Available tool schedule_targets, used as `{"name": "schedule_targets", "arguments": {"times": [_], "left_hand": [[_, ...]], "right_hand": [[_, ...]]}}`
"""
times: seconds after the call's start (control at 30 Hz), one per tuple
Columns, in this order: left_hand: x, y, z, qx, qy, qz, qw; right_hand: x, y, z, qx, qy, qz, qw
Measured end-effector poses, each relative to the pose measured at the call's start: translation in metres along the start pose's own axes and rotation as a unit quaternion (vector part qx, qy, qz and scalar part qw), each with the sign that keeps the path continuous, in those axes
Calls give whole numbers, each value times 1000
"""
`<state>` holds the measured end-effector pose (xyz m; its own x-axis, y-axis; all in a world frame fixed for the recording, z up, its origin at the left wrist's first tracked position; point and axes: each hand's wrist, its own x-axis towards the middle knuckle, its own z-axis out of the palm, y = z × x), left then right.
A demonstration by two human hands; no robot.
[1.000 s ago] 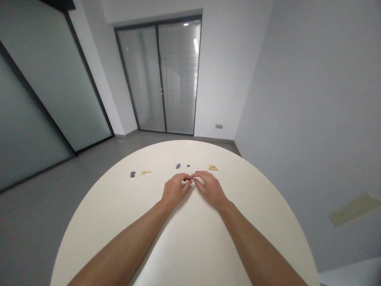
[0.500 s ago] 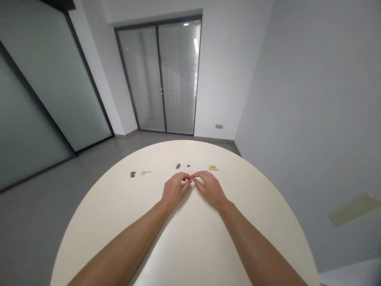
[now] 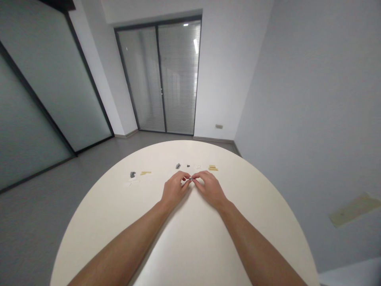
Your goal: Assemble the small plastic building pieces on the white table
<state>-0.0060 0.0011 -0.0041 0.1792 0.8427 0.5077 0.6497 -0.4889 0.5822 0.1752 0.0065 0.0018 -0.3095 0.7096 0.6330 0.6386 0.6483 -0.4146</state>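
Over the middle of the round white table (image 3: 190, 238), my left hand (image 3: 175, 186) and my right hand (image 3: 210, 186) meet at the fingertips. Both are closed in a pinch on one small grey piece (image 3: 191, 179), too small and too covered by fingers to name. Just beyond the hands lie a grey piece (image 3: 178, 166), a tiny dark piece (image 3: 188, 166), some whitish pieces (image 3: 198, 167) hard to see against the tabletop, and yellow strips (image 3: 212, 168).
Toward the table's left side lie a dark grey piece (image 3: 132, 174), thin yellow strips (image 3: 145, 173) and pale bits (image 3: 133, 182). A grey wall (image 3: 312, 119) rises on the right. A glass door (image 3: 178, 79) stands beyond the table.
The fingertips have shifted very slightly, and a little more of the grey piece shows between them. The pieces lying on the table have not moved.
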Motion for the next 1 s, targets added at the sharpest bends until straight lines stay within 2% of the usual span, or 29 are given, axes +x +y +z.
{"name": "schedule_targets", "arguments": {"times": [0.5, 1.0], "left_hand": [[0, -2, 1, -29, -5, 29, 999], [-1, -2, 3, -16, -11, 6, 1000]], "right_hand": [[-1, 0, 2, -12, 11, 16, 1000], [0, 2, 3, 7, 21, 4, 1000]]}}
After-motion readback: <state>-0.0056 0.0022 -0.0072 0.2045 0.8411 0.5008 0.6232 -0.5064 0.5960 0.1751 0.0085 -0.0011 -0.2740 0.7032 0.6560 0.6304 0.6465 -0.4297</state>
